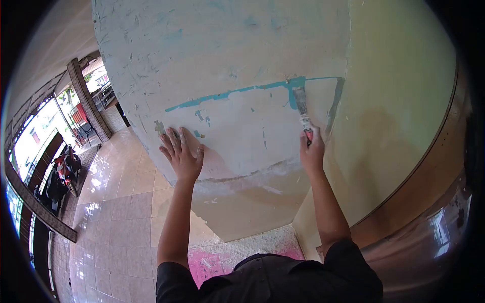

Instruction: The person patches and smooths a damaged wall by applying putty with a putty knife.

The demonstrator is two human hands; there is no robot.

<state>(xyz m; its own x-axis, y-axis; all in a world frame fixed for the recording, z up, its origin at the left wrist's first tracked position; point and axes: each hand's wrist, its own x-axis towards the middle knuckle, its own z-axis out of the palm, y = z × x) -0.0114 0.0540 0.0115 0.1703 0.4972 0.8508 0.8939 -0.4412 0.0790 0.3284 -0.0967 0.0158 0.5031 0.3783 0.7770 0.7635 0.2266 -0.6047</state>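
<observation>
My right hand [313,150] is closed round the handle of a putty knife [301,107]. Its metal blade points up and lies against the wall [237,126], over a patch of blue-green paint [292,93]. A strip of the same blue-green runs leftward from the blade across the whitish, flaking coat. My left hand [182,155] rests flat on the wall with its fingers spread and nothing in it. White residue shows on its fingertips. Below both hands, a rough-edged line separates the pale coat from a beige lower band.
A pink sheet [217,265] strewn with white flakes lies at the wall's foot. To the right are a yellow-green wall [399,101] and a brown wooden panel [404,187]. Glossy floor tiles [116,212] stretch left towards a red motorcycle [65,169] and a gate.
</observation>
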